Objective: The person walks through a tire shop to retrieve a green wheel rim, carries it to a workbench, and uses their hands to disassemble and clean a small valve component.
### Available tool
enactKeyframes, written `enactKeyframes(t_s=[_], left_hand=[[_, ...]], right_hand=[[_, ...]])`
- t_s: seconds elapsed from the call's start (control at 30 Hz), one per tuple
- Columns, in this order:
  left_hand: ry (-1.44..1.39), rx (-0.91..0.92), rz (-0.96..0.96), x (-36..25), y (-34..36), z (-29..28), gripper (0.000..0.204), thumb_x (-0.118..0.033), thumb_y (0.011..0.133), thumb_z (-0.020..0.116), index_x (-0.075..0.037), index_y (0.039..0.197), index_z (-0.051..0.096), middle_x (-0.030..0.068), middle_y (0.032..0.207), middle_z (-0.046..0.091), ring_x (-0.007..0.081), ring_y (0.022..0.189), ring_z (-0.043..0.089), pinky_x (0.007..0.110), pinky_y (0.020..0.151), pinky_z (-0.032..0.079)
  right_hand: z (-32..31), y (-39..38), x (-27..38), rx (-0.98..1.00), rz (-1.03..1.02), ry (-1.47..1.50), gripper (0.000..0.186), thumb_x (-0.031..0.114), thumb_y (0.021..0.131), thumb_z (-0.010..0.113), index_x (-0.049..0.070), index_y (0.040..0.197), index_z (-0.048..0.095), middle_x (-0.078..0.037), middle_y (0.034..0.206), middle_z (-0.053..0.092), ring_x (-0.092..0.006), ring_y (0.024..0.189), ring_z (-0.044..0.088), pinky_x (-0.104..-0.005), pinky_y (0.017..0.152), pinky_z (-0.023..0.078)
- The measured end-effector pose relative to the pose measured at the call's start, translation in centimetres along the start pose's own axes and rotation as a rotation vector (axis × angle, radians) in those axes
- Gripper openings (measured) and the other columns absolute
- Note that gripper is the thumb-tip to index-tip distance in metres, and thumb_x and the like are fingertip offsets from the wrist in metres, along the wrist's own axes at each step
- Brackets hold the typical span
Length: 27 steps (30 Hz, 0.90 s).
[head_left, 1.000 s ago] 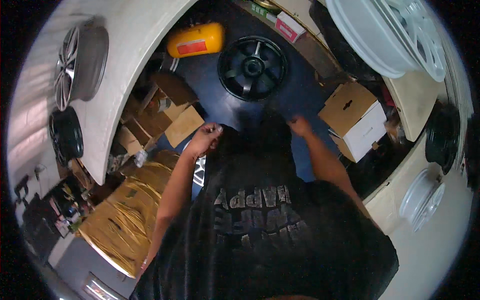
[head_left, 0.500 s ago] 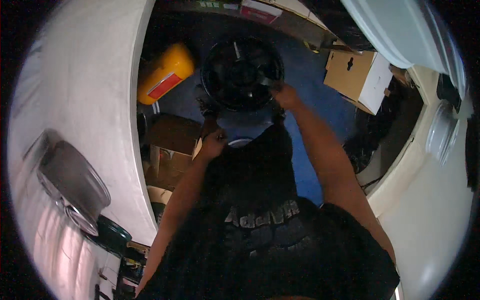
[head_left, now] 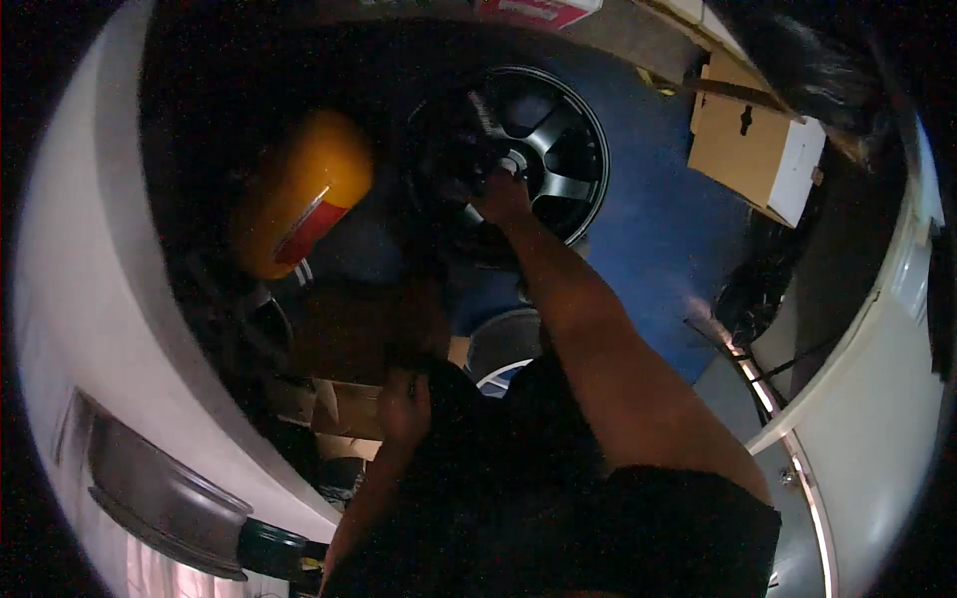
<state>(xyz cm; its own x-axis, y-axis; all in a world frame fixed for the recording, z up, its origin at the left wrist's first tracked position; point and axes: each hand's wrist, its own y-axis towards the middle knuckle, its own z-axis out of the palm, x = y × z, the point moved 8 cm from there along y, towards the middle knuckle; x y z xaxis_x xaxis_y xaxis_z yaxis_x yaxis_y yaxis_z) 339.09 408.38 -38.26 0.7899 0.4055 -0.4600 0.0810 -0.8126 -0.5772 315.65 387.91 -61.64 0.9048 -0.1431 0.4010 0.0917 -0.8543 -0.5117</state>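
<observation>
A dark multi-spoke wheel rim (head_left: 576, 186) lies on the blue floor in front of me, its left half in deep shadow. Over its centre reaches my right hand (head_left: 501, 196), fingers closed beside the hub; whatever they may hold is lost in the dark. My left hand (head_left: 404, 404) rests against my left leg with the fingers curled in, and I see nothing in it. A yellow canister (head_left: 324, 174) with a red label lies left of the wheel rim.
A brown and white cardboard box (head_left: 743, 149) is at the right. Open cardboard (head_left: 344, 409) lies beside my left hand. Below the wheel rim is a round pale-edged thing (head_left: 503, 339). A metallic wheel rim (head_left: 164, 493) is at the lower left, by the white wall (head_left: 90, 279).
My right hand has moved from the wheel rim's right edge to its centre. The view has shifted, and more light falls on the rim's right spokes. My left hand stays by my leg.
</observation>
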Motion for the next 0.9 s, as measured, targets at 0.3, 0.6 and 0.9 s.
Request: enactKeyframes(t_s=[0.3,0.6,0.9], left_hand=[[-0.062,-0.004,0.037,1.6,-2.2,-0.1,0.018,-0.018,0.088,0.056,-0.002,0.091,0.063,0.0212,0.085,0.063,0.0404,0.075,0.062,0.044,0.066,0.05],[-0.196,0.032,-0.074,4.7,-3.9,-1.2,0.038,-0.037,0.092,0.05,-0.002,0.102,0.062,0.0167,0.096,0.064,0.0326,0.081,0.061,0.041,0.073,0.049],[-0.936,0.589,-0.34,-16.0,-4.0,-4.3,0.065,-0.061,0.095,0.041,-0.003,0.119,0.058,0.0102,0.106,0.063,0.0223,0.091,0.059,0.037,0.084,0.048]], right_hand=[[8.5,4.6,-4.5,0.127,0.326,0.681,0.085,0.067,0.086,0.049,0.002,0.14,0.042,-0.027,0.134,0.051,-0.0414,0.121,0.053,-0.0462,0.103,0.04],[-1.8,-9.5,-7.6,0.082,0.43,1.093,0.085,0.064,0.093,0.041,0.008,0.152,0.02,-0.016,0.154,0.029,-0.033,0.141,0.028,-0.0393,0.115,0.022],[-30.5,-43.1,-6.2,-0.08,0.385,1.871,0.082,0.069,0.093,0.034,0.013,0.151,0.027,-0.012,0.152,0.033,-0.0295,0.135,0.037,-0.0463,0.11,0.032]])
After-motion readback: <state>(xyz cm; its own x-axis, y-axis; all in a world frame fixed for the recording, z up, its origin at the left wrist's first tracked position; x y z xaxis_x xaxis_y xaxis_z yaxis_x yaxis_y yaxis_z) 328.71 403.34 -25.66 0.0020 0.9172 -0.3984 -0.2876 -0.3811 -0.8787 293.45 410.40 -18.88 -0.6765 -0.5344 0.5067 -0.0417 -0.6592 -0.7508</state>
